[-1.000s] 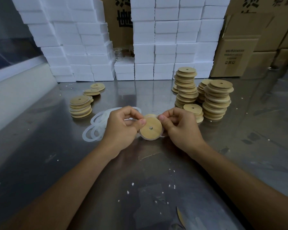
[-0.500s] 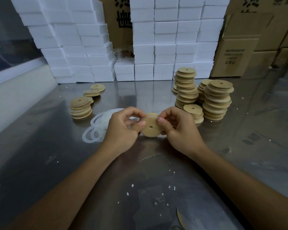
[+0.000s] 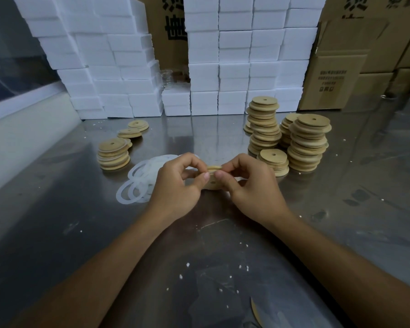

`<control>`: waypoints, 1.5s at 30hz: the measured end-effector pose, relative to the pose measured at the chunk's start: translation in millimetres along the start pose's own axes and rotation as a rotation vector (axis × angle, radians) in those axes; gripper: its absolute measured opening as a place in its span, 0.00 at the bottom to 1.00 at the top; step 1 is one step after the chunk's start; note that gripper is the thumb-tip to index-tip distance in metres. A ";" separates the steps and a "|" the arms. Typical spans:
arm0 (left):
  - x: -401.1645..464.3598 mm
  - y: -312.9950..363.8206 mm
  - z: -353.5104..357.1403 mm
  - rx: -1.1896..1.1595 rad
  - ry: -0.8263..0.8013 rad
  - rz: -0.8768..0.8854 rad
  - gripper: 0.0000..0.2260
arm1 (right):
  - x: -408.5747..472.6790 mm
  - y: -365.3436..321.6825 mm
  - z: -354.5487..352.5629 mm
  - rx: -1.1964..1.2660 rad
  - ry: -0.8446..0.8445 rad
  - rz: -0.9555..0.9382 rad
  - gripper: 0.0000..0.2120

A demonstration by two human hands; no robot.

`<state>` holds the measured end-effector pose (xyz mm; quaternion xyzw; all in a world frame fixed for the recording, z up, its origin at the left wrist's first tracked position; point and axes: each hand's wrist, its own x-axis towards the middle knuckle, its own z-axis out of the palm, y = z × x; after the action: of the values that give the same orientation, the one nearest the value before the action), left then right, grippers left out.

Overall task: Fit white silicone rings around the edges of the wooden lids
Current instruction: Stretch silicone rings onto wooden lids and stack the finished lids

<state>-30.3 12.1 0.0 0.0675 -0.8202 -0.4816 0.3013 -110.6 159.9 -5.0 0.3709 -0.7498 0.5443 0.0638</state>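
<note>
Both hands meet at the centre of the steel table (image 3: 57, 233). The left hand (image 3: 175, 185) and the right hand (image 3: 253, 185) each pinch one wooden lid (image 3: 213, 183) between curled fingers and thumb, thumbs on the near face, fingertips over the top edge. The lid is held tilted, just above the table. A silicone ring on this lid cannot be told apart from the fingers; the step in hand is judged to be seating the ring into the lid edge.

Just beyond and left of the left hand lies a loose heap of white silicone rings (image 3: 137, 185), partly hidden by that hand. Farther left stands a short stack of lids (image 3: 113, 154) showing pale bands between the discs, judged to be the finished pieces. Two small groups (image 3: 133, 130) lie behind it. Right of the right hand, tall stacks of lids (image 3: 308, 145) stand close together, apparently unfitted, so most of the work remains.

Open table extends toward the person, marked only by white crumbs. The nearest low stack (image 3: 273, 162) stands just beside the right hand's knuckles; a sweep to the right risks toppling it. White foam blocks (image 3: 234, 55) and cardboard cartons (image 3: 336, 74) close the far side.
</note>
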 end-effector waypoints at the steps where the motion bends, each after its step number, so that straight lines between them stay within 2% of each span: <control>1: 0.1 -0.9 0.2 -0.039 0.009 -0.040 0.10 | 0.8 0.2 -0.2 0.023 0.006 0.032 0.05; 5: 1.8 -4.9 -1.2 -0.189 0.030 -0.194 0.09 | 3.7 1.2 -2.8 0.093 -0.009 0.105 0.07; 9: 2.5 -5.6 -2.3 -0.187 0.031 -0.182 0.07 | 4.6 3.2 -4.0 0.112 -0.016 0.131 0.05; 13: 4.6 -6.8 -8.1 -0.064 0.041 -0.169 0.06 | 5.6 6.7 -5.5 0.112 -0.045 0.170 0.06; 18: 6.5 -0.8 -18.0 0.226 0.011 -0.030 0.07 | 4.5 6.5 -5.2 0.086 -0.041 0.177 0.07; 24: 5.8 -0.7 -21.1 0.290 -0.018 0.003 0.05 | 3.8 5.1 -5.6 0.058 -0.025 0.196 0.11; 29: 5.0 -2.9 -21.4 0.320 -0.036 0.030 0.07 | 3.8 5.9 -5.3 0.088 -0.043 0.210 0.08; 32: 6.2 -3.9 -23.4 0.229 -0.022 -0.020 0.08 | 4.3 7.8 -4.4 0.093 -0.056 0.251 0.07; 34: 8.6 -4.1 -26.0 0.075 0.031 -0.114 0.10 | 3.8 8.3 -3.2 0.051 -0.060 0.233 0.06; 37: 18.0 -3.8 -40.8 -0.285 0.219 -0.318 0.08 | 3.0 7.3 -2.1 -0.005 -0.075 0.198 0.04; 40: 30.3 -8.6 -67.3 -0.543 0.430 -0.421 0.06 | 3.0 6.9 -2.4 -0.021 -0.087 0.191 0.04; 45: 36.2 -33.8 -108.1 -0.679 0.599 -0.546 0.04 | 2.0 5.9 -1.9 -0.053 -0.098 0.191 0.05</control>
<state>-5.2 -101.2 25.8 0.3119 -0.4486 -0.7407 0.3910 -116.3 161.3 -7.8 0.3219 -0.7982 0.5089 -0.0152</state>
